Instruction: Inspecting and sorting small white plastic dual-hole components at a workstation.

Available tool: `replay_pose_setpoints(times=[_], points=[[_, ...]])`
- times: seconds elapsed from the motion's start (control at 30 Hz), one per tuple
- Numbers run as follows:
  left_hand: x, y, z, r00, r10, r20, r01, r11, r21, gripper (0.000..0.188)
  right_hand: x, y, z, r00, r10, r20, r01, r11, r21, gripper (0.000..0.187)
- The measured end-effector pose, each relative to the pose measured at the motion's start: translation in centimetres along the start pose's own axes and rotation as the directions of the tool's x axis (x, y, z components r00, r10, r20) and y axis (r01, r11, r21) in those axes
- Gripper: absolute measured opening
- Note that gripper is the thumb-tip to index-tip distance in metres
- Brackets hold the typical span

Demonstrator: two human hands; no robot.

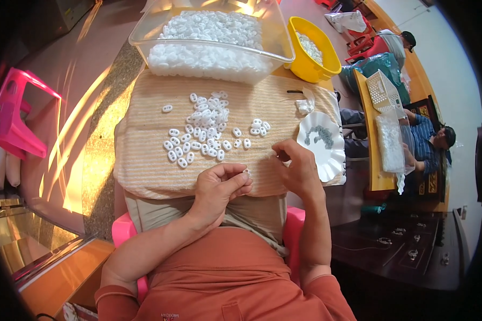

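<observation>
My left hand (222, 186) is closed, pinching a small white two-holed oval piece (247, 172) between thumb and forefinger, near the front edge of the striped cloth (144, 168). To its right, my right hand (300, 167) has its thumb and forefinger together above the cloth. Anything between those fingertips is too small to make out. Loose white oval pieces (209, 115) lie heaped in the middle of the cloth, and a small cluster (260, 127) sits apart, ahead of my hands. Beside my right hand is a white fluted plate (328, 165) bearing small grey bits (322, 137).
At the far side stand a clear plastic bin (277, 37) full of white pieces and a yellow basin (333, 58) holding more. Crumpled white scrap (305, 103) lies behind the plate. A pink stool (21, 115) stands left; a person (423, 144) sits at a table (374, 155) rightward.
</observation>
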State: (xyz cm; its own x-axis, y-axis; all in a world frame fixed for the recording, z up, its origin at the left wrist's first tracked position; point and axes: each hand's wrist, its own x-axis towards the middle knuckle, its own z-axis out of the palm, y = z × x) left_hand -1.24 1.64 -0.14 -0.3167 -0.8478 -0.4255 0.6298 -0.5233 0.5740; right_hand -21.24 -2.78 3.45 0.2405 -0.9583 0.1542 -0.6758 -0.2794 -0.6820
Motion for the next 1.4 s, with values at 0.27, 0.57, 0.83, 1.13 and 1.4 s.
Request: replay_pose_setpoints(times=[0.27, 0.57, 0.83, 1.13, 1.4], points=[[0.0, 0.0, 0.2, 1.000, 0.011, 0.006, -0.011, 1.000, 0.004, 0.015, 0.1, -0.5, 0.2, 0.985, -0.132, 0.114, 0.166, 0.910, -0.379, 0.017], [0.1, -0.1, 0.1, 1.000, 0.006, -0.009, -0.006, 1.000, 0.011, 0.015, -0.2, 0.2, 0.3, 0.989, -0.086, 0.121, 0.121, 0.942, -0.312, 0.021], [0.1, 0.0, 0.1, 1.000, 0.009, -0.010, -0.009, 1.000, -0.013, 0.013, -1.0, 1.8, 0.6, 0.967, 0.150, 0.204, -0.227, 0.872, 0.433, 0.029], [0.1, 0.4, 0.4, 1.000, -0.012, -0.027, 0.012, 1.000, 0.003, 0.014, -1.0, 1.3, 1.2, 0.931, 0.180, 0.318, -0.348, 0.702, 0.622, 0.033], [0.2, 0.5, 0.2, 0.999, -0.041, -0.023, 0.040, 0.999, -0.021, 0.015, -1.3, 2.5, 1.5, 0.917, 0.159, 0.365, -0.364, 0.706, 0.608, 0.036]])
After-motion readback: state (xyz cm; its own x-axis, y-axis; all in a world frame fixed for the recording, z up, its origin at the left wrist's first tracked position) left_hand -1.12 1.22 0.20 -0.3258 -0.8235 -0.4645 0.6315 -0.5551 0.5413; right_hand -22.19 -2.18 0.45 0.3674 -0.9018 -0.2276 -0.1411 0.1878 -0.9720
